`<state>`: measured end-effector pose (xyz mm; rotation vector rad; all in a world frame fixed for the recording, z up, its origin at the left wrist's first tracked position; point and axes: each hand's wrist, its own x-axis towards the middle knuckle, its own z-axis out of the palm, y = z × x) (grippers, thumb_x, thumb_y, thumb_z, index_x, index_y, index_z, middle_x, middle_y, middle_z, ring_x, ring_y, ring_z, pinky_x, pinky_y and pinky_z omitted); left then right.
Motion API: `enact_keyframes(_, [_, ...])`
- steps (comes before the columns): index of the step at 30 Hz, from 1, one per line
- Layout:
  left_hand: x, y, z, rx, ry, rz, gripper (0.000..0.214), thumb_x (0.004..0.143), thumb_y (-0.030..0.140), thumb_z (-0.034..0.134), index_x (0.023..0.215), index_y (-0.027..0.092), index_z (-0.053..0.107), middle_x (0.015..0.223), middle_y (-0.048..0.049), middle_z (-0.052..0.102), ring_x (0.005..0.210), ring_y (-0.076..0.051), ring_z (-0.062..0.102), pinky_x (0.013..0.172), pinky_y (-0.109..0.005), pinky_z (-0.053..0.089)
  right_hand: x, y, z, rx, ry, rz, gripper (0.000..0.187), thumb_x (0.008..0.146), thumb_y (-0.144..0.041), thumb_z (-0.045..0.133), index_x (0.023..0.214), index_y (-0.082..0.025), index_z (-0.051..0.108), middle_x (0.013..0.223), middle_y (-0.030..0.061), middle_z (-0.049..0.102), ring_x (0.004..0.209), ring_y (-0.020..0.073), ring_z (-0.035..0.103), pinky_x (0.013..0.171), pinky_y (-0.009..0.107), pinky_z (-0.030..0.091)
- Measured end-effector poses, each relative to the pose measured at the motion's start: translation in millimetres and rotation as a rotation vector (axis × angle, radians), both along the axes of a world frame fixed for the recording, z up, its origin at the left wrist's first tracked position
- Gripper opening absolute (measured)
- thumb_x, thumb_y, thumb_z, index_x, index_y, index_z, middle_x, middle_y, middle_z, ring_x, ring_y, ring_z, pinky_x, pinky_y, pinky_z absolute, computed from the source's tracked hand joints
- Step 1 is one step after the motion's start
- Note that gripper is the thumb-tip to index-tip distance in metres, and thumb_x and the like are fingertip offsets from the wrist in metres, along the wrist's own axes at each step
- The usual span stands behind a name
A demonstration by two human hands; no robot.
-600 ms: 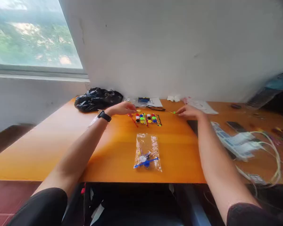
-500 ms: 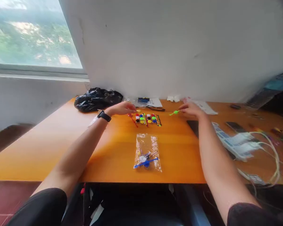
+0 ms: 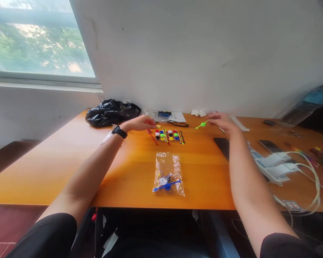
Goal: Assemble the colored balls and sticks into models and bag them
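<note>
My right hand (image 3: 223, 121) pinches one end of a bright green plastic arrow with a round middle (image 3: 202, 124), held above the back of the table. My left hand (image 3: 140, 123), with a black band on its wrist, has its fingers drawn together low over the table. Just below them is a red plastic arrow (image 3: 152, 137), its upper end partly covered; I cannot tell if the fingers grip it. Beside it lie several coloured discs (image 3: 162, 135) in rows and thin coloured sticks (image 3: 181, 137). A small yellow piece (image 3: 158, 126) is near my left fingertips.
A clear bag (image 3: 167, 173) with a blue arrow and small parts lies near the front edge. A black plastic bag (image 3: 111, 113) is at the back left. To the right are a power strip with white chargers (image 3: 277, 159), cables, and a dark phone (image 3: 270, 146).
My right hand has raised the green arrow slightly and shifted it a little to the right. The left hand stays almost where it was.
</note>
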<state>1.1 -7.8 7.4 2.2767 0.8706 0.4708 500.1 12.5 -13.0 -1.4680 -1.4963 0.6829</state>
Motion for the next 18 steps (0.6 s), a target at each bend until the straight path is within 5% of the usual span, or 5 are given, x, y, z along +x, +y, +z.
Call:
enact_keyframes(14, [1, 2, 0.1, -0.005, -0.017, -0.025, 0.031, 0.095, 0.042, 0.072, 0.107, 0.015, 0.078, 0.098, -0.01, 0.081, 0.084, -0.019, 0.077, 0.079, -0.029, 0.058, -24, -22, 34.3, -0.08, -0.065, 0.036, 0.023, 0.08, -0.028, 0.09, 0.1, -0.018, 0.084, 0.094, 0.0099, 0.08, 0.086, 0.0224, 0.073, 0.091, 0.038, 0.063])
enact_keyframes(18, [1, 2, -0.2, -0.002, -0.016, -0.017, 0.03, 0.095, 0.043, 0.073, 0.106, 0.015, 0.079, 0.097, -0.0096, 0.081, 0.083, -0.019, 0.077, 0.078, -0.029, 0.058, -29, -22, 21.0, -0.098, 0.048, 0.131, 0.033, 0.075, -0.037, 0.094, 0.101, -0.02, 0.082, 0.098, 0.0095, 0.08, 0.087, 0.0216, 0.073, 0.083, 0.034, 0.062])
